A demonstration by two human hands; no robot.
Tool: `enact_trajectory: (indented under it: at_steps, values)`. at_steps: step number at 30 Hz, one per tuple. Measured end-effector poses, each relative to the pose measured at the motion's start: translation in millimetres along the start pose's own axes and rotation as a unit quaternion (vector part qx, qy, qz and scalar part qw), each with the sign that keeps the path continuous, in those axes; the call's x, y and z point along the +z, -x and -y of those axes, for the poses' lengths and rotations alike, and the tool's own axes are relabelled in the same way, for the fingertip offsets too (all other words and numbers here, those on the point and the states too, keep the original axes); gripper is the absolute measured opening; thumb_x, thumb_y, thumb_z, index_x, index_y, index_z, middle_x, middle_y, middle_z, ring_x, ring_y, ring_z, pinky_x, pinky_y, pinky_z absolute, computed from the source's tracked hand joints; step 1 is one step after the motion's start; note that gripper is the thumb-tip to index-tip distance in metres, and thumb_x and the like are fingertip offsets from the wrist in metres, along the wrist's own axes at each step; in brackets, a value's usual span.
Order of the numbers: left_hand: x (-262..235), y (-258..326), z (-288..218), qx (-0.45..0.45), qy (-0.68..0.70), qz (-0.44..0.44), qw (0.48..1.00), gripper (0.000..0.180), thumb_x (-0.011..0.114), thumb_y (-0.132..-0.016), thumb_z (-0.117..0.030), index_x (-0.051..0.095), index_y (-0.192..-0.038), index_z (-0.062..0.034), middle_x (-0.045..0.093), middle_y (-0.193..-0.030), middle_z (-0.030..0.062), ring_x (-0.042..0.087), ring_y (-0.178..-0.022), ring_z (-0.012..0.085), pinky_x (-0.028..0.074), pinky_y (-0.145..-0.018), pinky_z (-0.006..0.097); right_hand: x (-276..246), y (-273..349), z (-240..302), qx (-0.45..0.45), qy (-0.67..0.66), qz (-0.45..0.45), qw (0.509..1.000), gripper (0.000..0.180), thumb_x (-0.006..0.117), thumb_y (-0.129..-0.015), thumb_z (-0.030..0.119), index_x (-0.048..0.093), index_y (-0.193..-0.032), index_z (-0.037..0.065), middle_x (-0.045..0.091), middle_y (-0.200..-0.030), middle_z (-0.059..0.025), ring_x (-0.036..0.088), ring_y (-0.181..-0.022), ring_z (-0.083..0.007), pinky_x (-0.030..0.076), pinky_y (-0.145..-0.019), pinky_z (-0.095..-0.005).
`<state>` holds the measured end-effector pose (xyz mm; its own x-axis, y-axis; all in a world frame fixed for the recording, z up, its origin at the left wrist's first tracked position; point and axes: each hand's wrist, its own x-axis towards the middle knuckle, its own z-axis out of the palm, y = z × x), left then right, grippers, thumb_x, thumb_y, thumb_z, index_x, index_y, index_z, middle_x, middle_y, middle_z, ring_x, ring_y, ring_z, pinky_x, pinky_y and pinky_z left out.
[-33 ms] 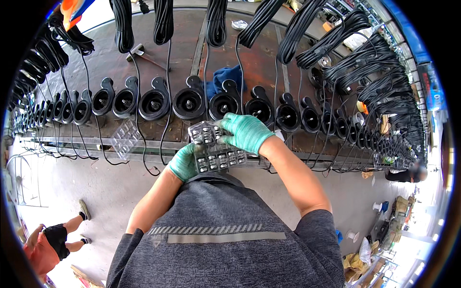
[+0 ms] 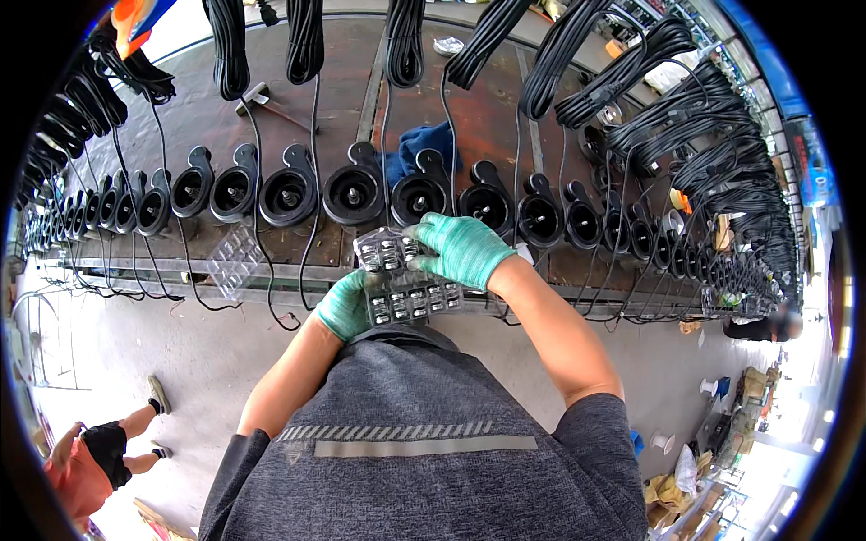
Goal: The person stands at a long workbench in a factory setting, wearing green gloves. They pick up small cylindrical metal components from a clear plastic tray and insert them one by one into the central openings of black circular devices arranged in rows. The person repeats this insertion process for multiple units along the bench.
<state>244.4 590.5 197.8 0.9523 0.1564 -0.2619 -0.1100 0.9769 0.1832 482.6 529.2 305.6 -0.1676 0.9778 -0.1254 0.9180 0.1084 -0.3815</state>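
Note:
Both my hands wear green knit gloves. My left hand (image 2: 345, 305) grips the left side of a clear plastic blister tray (image 2: 416, 298), fingers partly hidden behind it. Rows of small shiny metal parts sit in the tray's pockets. My right hand (image 2: 465, 252) lies over the tray's upper right, thumb and fingers drawn together at its pockets; whether a part is between the fingertips is hidden. Just beyond stands a row of black round housings (image 2: 354, 196), each with a metal shaft in its middle and a cable.
Bundled black cables (image 2: 406, 45) hang along the bench's far side. A second clear tray (image 2: 236, 261) lies at the bench edge, left of my hands. A hammer (image 2: 281, 114) and blue cloth (image 2: 424, 149) lie behind the housings. Another person (image 2: 104, 455) is at the lower left.

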Motion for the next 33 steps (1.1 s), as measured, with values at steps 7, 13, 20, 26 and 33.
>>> enact_trajectory:
  at_steps: [7, 13, 20, 26, 33]
  values:
    - [12.3, -0.7, 1.0, 0.002, 0.029, -0.007, 1.000, 0.079, 0.084, -0.081, -0.025, 0.051, -0.150, -0.0039, 0.061, -0.145, 0.0203, 0.060, -0.132, 0.0395, 0.048, -0.113, 0.058, 7.1, 35.0, -90.4, 0.297, -0.376, -0.201, 0.854, 0.029, 0.069, -0.101, 0.033, 0.069, -0.110, 0.006, 0.068, -0.080, -0.0066, 0.065, -0.058, -0.0180, 0.053, -0.054, -0.0332]
    - [8.4, -5.9, 2.9, -0.008, 0.033, -0.027, 0.999, 0.078, 0.082, -0.081, -0.023, 0.051, -0.150, -0.0035, 0.061, -0.144, 0.0216, 0.060, -0.132, 0.0420, 0.048, -0.113, 0.060, 35.8, 41.0, -126.1, 0.370, -0.427, -0.121, 0.816, 0.036, 0.060, -0.106, 0.040, 0.068, -0.112, 0.005, 0.068, -0.079, -0.0066, 0.059, -0.048, -0.0144, 0.044, -0.042, -0.0300]
    - [12.9, -9.2, 4.1, 0.004, 0.021, -0.015, 1.000, 0.079, 0.083, -0.081, -0.025, 0.050, -0.150, -0.0030, 0.062, -0.144, 0.0218, 0.062, -0.129, 0.0413, 0.051, -0.112, 0.058, 21.6, 17.1, -129.3, 0.432, -0.369, -0.027, 0.823, 0.034, 0.052, -0.110, 0.033, 0.070, -0.111, 0.004, 0.070, -0.079, -0.0092, 0.063, -0.051, -0.0166, 0.049, -0.047, -0.0336]
    - [19.4, -12.3, 3.7, 0.021, 0.038, 0.003, 0.999, 0.080, 0.083, -0.082, -0.025, 0.049, -0.151, -0.0019, 0.061, -0.144, 0.0232, 0.062, -0.130, 0.0416, 0.052, -0.111, 0.058, 28.7, 28.7, -126.7, 0.251, -0.051, -0.116, 0.960, 0.031, 0.067, -0.100, 0.027, 0.067, -0.119, 0.003, 0.072, -0.114, -0.0224, 0.067, -0.111, -0.0422, 0.053, -0.096, -0.0508]
    - [17.1, -24.6, 8.0, 0.029, 0.010, -0.014, 0.999, 0.082, 0.083, -0.082, -0.028, 0.048, -0.153, -0.0040, 0.059, -0.146, 0.0226, 0.061, -0.131, 0.0413, 0.051, -0.111, 0.061, 37.7, 1.6, -139.2, 0.212, 0.088, 0.037, 0.973, 0.014, 0.065, -0.097, 0.015, 0.067, -0.108, 0.005, 0.074, -0.103, -0.0221, 0.071, -0.100, -0.0425, 0.056, -0.085, -0.0530]
